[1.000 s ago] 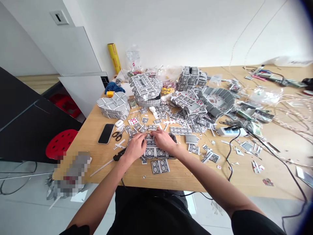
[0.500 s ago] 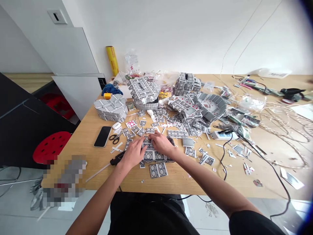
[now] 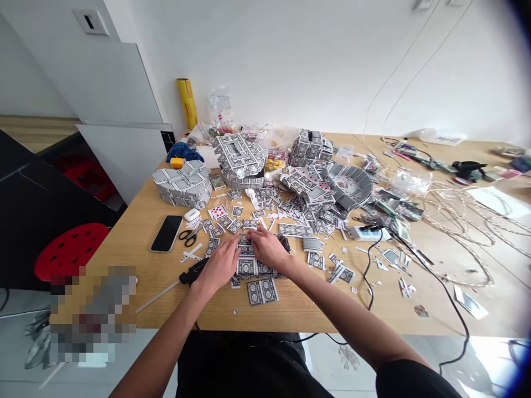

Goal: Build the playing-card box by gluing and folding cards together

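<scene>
A low box covered in grey patterned playing cards [image 3: 248, 267] lies on the table in front of me. My left hand [image 3: 223, 261] is closed on its left side, fingers together and thumb over the top. My right hand [image 3: 267, 250] bends over the top from the right, fingertips pressed on a card close to the left fingertips. The fingers hide part of the box's top. A folded card piece [image 3: 263, 291] lies just in front of the box. Beside my left hand rests a black glue gun [image 3: 193, 272] with a pale glue stick [image 3: 160, 296] behind it.
A phone [image 3: 166, 233] and black-handled scissors [image 3: 188, 236] lie to the left. Cut card pieces [image 3: 295, 229] scatter beyond my hands. Behind stand a heart-shaped card box [image 3: 185, 185] and other card-covered boxes [image 3: 240, 157]. A power strip [image 3: 367, 232] with a black cable is on the right.
The view has shifted slightly, moving the scene a little left. Both hands stay on the box, with only slight finger movement.
</scene>
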Demonstrator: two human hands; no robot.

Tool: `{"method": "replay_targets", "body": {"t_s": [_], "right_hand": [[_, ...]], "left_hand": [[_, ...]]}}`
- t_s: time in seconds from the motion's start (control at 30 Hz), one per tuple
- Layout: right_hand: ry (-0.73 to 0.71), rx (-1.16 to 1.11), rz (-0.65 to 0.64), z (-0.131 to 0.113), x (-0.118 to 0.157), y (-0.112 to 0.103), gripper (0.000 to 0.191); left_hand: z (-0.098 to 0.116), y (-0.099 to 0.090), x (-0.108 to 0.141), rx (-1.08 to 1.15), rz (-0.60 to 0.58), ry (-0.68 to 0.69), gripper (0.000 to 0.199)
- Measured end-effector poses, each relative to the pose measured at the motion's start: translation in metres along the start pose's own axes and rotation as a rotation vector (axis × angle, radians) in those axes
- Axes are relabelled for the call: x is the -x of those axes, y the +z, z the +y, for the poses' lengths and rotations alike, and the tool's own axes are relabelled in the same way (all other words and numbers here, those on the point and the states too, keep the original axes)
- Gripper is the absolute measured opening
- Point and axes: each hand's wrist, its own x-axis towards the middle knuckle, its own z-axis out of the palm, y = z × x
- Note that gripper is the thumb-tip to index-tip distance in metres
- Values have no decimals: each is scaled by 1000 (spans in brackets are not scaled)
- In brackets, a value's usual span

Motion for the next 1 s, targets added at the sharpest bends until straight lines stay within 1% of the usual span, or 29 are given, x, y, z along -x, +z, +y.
{"method": "replay_targets", "body": {"t_s": [0.13,0.23,0.33,0.47,0.53,0.6,0.7,0.8,0.87,0.93,1.0], "right_hand": [[-11,-13,16,-1,1,0,31],[-18,-30,30,-3,3,-1,32],[-44,-61,43,0,7,-7,36],[-34,-101,101,17,20,-20,44],[-2,-114,145,29,29,-26,43],[38,-125,191,39,40,-30,40],[95,-138,247,49,57,-32,38],[133,-168,271,51,73,-26,38],[182,-190,285,51,82,-19,37],[264,-207,297,50,91,-10,38],[344,-224,305,50,97,-3,42]], "left_hand": [[3,0,4,20,6,-12,44],[6,-3,8,37,2,-22,45],[10,-8,20,47,6,-50,45],[20,-14,46,60,24,-105,38],[22,-17,58,40,40,-111,31],[18,-22,62,3,60,-121,23],[2,-39,51,-66,66,-170,20],[-23,-61,25,-145,42,-229,19],[-39,-72,7,-193,16,-260,16],[-51,-73,-9,-229,-20,-273,9],[-59,-67,-22,-250,-58,-273,14]]}}
